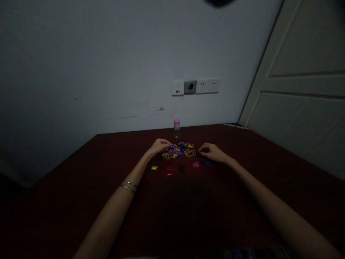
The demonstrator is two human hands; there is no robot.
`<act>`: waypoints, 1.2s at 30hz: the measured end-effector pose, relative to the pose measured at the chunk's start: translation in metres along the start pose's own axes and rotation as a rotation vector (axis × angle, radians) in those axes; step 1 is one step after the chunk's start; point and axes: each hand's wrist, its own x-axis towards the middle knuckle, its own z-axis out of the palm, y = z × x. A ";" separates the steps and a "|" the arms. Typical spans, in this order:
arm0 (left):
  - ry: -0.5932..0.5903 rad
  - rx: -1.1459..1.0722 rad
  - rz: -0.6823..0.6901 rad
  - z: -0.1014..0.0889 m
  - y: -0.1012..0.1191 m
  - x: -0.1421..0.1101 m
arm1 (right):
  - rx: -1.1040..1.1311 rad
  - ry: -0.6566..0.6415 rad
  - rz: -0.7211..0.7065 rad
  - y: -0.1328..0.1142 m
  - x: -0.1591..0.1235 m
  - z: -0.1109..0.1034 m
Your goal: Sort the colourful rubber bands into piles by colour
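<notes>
A heap of small, many-coloured, clip-like pieces (179, 150) lies on the dark red table, too small and dim to name surely. My left hand (159, 146) reaches its left edge, fingers and thumb closed together at the pieces. Just beyond the right edge, my right hand (211, 151) has its thumb and fingers drawn into a pinch; what is between them cannot be made out. Nearer to me lie single-colour groups: yellow pieces (154, 168), red pieces (169, 168), black pieces (182, 168), pink pieces (195, 164) and blue pieces (208, 163), the blue ones below my right hand.
Behind the heap stands a clear bottle (176, 132) with a pink cap. The table (172, 212) meets a pale wall (121, 72) with a row of sockets (207, 86). A panelled door (302, 93) borders the right side. The light is dim.
</notes>
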 end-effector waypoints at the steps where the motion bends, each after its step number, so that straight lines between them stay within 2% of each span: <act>1: 0.026 -0.016 -0.014 -0.002 -0.004 0.001 | -0.005 -0.013 0.008 0.000 0.000 0.000; 8: 0.268 -0.254 -0.033 -0.025 -0.026 0.007 | -0.033 -0.101 0.008 0.004 0.000 0.002; 14: 0.427 -0.452 -0.006 -0.043 -0.028 0.009 | -0.034 -0.105 -0.033 0.006 0.001 0.002; 22: 0.327 -0.294 -0.043 -0.047 -0.025 -0.002 | -0.012 -0.066 -0.075 0.013 0.003 0.006; 29: 0.215 -0.129 -0.058 -0.039 -0.037 -0.012 | -0.061 -0.073 -0.111 0.014 0.005 0.011; 36: 0.127 -0.075 -0.046 -0.031 -0.034 -0.022 | -0.171 -0.083 -0.189 0.008 0.005 0.009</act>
